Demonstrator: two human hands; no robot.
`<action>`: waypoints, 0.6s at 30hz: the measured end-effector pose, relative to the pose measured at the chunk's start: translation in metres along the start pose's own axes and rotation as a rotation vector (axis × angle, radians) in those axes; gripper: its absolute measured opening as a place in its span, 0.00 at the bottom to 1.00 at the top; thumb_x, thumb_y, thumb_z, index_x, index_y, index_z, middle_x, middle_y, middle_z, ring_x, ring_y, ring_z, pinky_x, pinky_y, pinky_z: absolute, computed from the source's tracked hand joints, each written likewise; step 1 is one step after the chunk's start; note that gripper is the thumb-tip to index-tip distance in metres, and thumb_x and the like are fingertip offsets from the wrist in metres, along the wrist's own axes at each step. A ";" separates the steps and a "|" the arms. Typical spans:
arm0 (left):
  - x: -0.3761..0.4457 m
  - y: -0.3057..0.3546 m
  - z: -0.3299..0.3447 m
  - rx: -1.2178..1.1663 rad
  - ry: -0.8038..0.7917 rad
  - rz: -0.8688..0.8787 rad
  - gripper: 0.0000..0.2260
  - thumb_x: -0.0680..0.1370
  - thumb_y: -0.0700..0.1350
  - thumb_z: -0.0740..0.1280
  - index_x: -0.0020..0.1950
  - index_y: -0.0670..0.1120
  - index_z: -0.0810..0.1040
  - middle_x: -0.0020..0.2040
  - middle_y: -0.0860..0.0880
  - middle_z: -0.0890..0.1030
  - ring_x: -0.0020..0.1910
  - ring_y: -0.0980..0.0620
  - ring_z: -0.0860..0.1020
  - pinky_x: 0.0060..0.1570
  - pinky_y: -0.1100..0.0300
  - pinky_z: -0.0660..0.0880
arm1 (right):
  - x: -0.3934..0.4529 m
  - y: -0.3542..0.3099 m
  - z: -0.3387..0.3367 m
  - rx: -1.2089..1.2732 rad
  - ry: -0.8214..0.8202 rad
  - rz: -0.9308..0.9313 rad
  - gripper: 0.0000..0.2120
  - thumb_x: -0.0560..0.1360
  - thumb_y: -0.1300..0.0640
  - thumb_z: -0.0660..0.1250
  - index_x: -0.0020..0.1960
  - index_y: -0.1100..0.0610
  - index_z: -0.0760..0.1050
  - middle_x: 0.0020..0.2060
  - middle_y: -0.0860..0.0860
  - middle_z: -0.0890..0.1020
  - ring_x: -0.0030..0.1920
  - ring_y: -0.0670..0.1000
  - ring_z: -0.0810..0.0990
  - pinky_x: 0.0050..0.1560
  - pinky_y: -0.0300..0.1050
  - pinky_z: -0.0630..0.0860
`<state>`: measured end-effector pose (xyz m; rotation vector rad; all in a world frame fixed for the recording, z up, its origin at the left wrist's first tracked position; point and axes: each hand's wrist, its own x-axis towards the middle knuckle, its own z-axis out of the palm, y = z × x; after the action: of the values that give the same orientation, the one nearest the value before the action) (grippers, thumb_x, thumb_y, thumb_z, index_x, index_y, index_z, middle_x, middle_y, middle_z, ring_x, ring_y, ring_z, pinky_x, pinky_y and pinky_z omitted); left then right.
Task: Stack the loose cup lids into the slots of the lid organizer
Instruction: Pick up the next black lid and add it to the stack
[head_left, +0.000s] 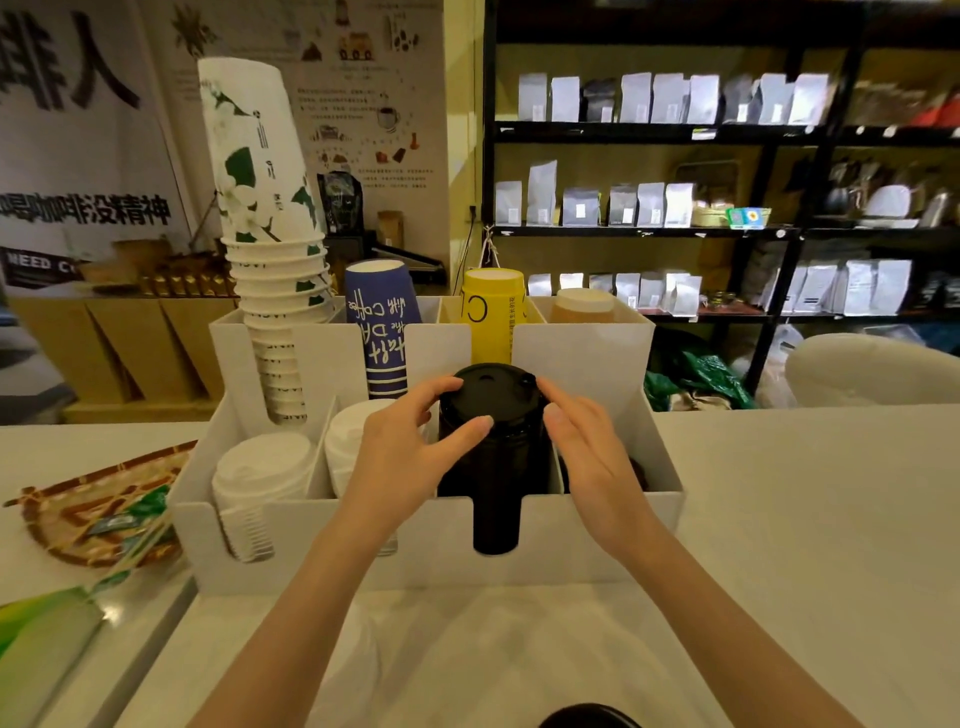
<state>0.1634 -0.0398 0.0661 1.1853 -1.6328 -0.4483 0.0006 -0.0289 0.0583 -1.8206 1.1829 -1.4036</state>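
A white lid organizer (441, 551) stands on the counter in front of me. Its third front slot holds a tall stack of black lids (493, 457). My left hand (405, 447) rests on the left side of the top black lid, thumb and fingers touching its rim. My right hand (587, 441) is at the stack's right side with fingers spread, touching or just off the rim. White lids (260, 478) fill the far left slot, and more white lids (345, 447) sit in the second slot. A dark round lid edge (587, 717) shows at the bottom of the frame.
Paper cup stacks stand in the organizer's rear slots: white floral (265, 234), blue (384, 327), yellow (493, 317), brown (582, 306). A woven tray (93, 509) with packets and sticks lies to the left. Black shelves (727, 228) with bags stand behind the counter.
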 end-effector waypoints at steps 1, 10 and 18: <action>0.000 -0.001 0.001 0.008 0.001 0.003 0.20 0.69 0.50 0.69 0.61 0.51 0.72 0.55 0.54 0.75 0.58 0.52 0.72 0.57 0.62 0.68 | 0.000 0.001 0.000 -0.009 -0.002 -0.002 0.19 0.78 0.52 0.51 0.68 0.50 0.61 0.59 0.40 0.67 0.63 0.40 0.63 0.62 0.34 0.57; -0.009 -0.001 0.015 0.045 -0.002 0.090 0.19 0.74 0.48 0.64 0.64 0.49 0.67 0.64 0.52 0.72 0.59 0.59 0.67 0.53 0.75 0.63 | -0.002 0.003 -0.009 -0.119 -0.078 0.008 0.23 0.77 0.53 0.57 0.70 0.48 0.57 0.70 0.46 0.66 0.68 0.43 0.63 0.69 0.43 0.60; -0.020 -0.007 0.035 0.160 0.075 0.138 0.23 0.78 0.50 0.54 0.72 0.50 0.52 0.76 0.49 0.53 0.71 0.61 0.49 0.67 0.70 0.45 | -0.077 0.006 -0.031 -0.171 -0.158 0.040 0.29 0.73 0.51 0.62 0.68 0.38 0.51 0.62 0.33 0.67 0.60 0.27 0.64 0.58 0.25 0.64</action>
<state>0.1360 -0.0342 0.0362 1.1825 -1.6971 -0.1869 -0.0356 0.0385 0.0265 -1.9730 1.2821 -1.1428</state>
